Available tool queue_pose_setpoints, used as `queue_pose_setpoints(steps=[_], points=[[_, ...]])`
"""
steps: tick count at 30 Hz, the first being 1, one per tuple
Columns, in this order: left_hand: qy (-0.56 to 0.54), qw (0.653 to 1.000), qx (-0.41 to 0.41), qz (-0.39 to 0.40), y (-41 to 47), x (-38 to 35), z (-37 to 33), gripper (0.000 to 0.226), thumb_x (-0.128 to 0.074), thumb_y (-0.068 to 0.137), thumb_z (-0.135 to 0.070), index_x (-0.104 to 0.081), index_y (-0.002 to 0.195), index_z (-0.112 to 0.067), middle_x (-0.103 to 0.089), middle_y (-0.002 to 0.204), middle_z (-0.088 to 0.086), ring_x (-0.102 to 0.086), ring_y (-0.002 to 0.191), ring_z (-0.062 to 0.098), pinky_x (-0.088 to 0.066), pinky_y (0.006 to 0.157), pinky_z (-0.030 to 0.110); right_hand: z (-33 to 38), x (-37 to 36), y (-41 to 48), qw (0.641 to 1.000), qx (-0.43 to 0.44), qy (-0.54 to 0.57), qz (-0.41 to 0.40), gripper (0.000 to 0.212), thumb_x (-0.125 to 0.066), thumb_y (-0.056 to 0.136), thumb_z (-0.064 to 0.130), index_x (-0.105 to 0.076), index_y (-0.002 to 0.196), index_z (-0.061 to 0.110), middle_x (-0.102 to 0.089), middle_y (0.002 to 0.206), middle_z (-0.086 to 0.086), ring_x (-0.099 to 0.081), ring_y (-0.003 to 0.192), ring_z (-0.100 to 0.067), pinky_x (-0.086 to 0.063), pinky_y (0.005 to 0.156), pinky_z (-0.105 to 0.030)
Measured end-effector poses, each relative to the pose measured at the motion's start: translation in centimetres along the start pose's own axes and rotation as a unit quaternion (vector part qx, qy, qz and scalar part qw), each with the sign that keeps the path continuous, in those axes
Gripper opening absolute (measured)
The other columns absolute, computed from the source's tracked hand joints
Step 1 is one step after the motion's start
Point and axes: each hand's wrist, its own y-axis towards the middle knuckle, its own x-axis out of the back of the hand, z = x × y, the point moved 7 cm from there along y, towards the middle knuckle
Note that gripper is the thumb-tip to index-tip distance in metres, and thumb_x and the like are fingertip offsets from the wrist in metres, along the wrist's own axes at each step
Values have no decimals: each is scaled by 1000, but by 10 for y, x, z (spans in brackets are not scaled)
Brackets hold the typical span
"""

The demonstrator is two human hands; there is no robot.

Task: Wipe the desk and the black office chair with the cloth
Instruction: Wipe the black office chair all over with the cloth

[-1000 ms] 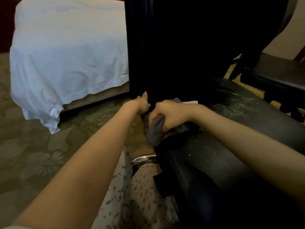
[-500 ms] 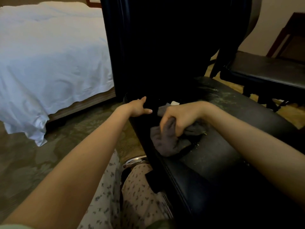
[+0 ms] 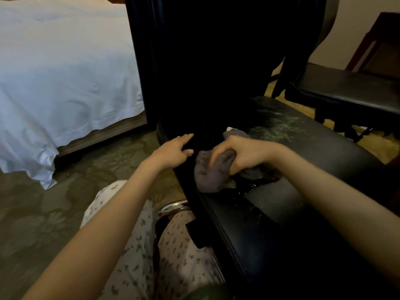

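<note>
The black office chair [image 3: 292, 148] fills the middle of the view, its tall backrest upright and its seat speckled with pale dust toward the back. My right hand [image 3: 240, 152] grips a bunched grey cloth [image 3: 211, 172] and presses it onto the seat near its left edge. My left hand [image 3: 175, 151] rests on the seat's left edge beside the cloth, index finger stretched out, holding nothing. The desk is not in view.
A bed with white linen [image 3: 60, 79] stands to the left on patterned carpet [image 3: 43, 213]. A second black seat [image 3: 350, 92] and a dark wooden frame [image 3: 381, 35] are at the right. My knees in patterned trousers [image 3: 164, 245] are close below the chair.
My right hand has drawn the cloth from the seat's back corner forward along the left edge. My left hand let go of the backrest's edge and now lies on the seat's rim.
</note>
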Motion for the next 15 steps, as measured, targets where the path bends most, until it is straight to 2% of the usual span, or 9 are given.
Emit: queue_pose_setpoints(steps=[1, 3, 5, 7, 8, 10, 12, 13, 15], points=[[-32, 999, 9, 8, 0, 0, 2, 61, -44, 98, -12, -14, 150, -20, -20, 156, 5, -30, 138, 21, -31, 105, 29, -5, 5, -7, 999, -32, 1, 29, 35, -59, 61, 6, -68, 94, 0, -69, 94, -18, -66, 88, -23, -51, 79, -38], [-153, 988, 32, -1, 1, 5, 8, 68, -39, 93, 4, -11, 150, -20, -25, 154, 3, -45, 124, 18, -40, 87, 25, -10, 23, -15, 997, -67, -15, 21, 38, -59, 57, 9, -69, 92, -1, -68, 86, -16, -63, 79, -16, -51, 73, -37], [-231, 969, 66, -63, 3, 15, 19, 71, -39, 89, 13, -15, 150, -16, -28, 152, 6, -38, 133, 23, -43, 85, 28, -4, 39, -1, 993, -77, -47, -82, 37, -61, 57, 17, -71, 91, 6, -68, 84, -11, -60, 78, -12, -50, 74, -35], [-197, 968, 101, -119, 4, 22, 30, 69, -47, 89, 10, -19, 148, -12, -31, 150, 10, -36, 135, 28, -41, 97, 34, 12, 39, 27, 969, -71, -109, -212, 33, -63, 66, 26, -70, 97, 14, -68, 92, -9, -61, 87, -18, -51, 77, -36], [-177, 970, 107, -127, 5, 22, 36, 68, -50, 89, 7, -19, 148, -10, -32, 149, 12, -36, 135, 28, -37, 103, 34, 18, 27, 43, 956, -73, -146, -245, 34, -62, 71, 31, -67, 102, 16, -66, 98, -8, -61, 93, -22, -50, 79, -37], [-181, 972, 103, -107, 3, 19, 42, 66, -50, 93, 0, -16, 149, -9, -30, 150, 12, -33, 136, 27, -31, 105, 29, 18, -4, 64, 938, -100, -195, -270, 38, -61, 78, 34, -60, 114, 21, -60, 111, -5, -54, 106, -27, -47, 82, -38], [-172, 978, 87, -84, 5, 20, 45, 76, -57, 90, -6, -10, 150, -12, -33, 149, 12, -34, 136, 26, -33, 102, 28, 5, -7, 65, 921, -114, -209, -307, 36, -60, 82, 29, -57, 117, 21, -58, 112, -7, -53, 107, -30, -45, 80, -39], [-141, 983, 92, -77, 6, 23, 45, 83, -62, 87, -9, -8, 150, -14, -36, 147, 10, -36, 135, 26, -35, 102, 30, -8, 3, 63, 914, -129, -220, -317, 32, -59, 83, 28, -58, 114, 19, -59, 110, -9, -55, 105, -32, -46, 79, -39], [-79, 987, 114, -83, 7, 27, 43, 88, -64, 84, -14, -7, 151, -21, -41, 146, 3, -42, 131, 26, -39, 105, 41, -45, 29, 56, 896, -197, -240, -316, 24, -58, 84, 26, -57, 106, 15, -61, 108, -12, -58, 102, -34, -47, 78, -39]])
